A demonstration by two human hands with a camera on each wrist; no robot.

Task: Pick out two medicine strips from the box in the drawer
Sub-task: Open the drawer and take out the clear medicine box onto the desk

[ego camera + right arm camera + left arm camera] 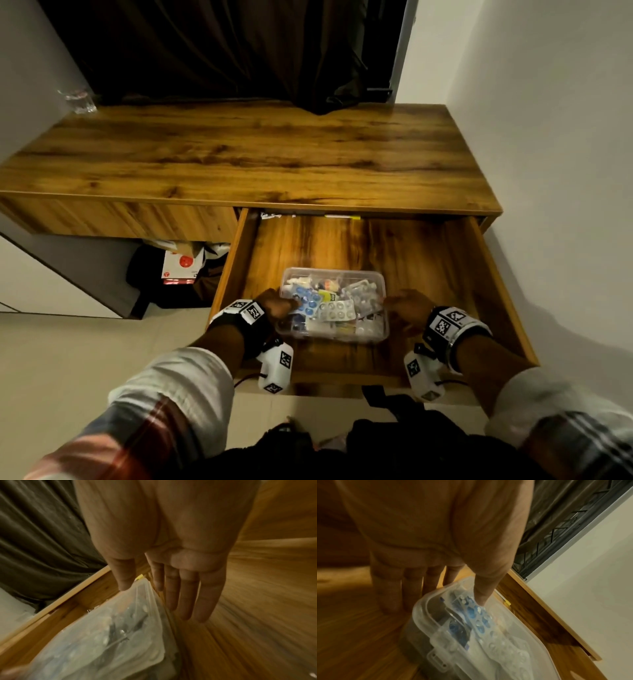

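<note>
Hands (279, 306) flank box (334, 337) — bare drawer (428, 253) beyond

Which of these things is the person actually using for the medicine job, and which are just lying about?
Part of the job:
- open drawer
- clear plastic box
- blue blister strip
- white blister strip
- left hand, thumb on the blue strip
- right hand, beside the box

Just lying about:
- glass on the desk corner
- dark curtain
- red and white package under the desk
</note>
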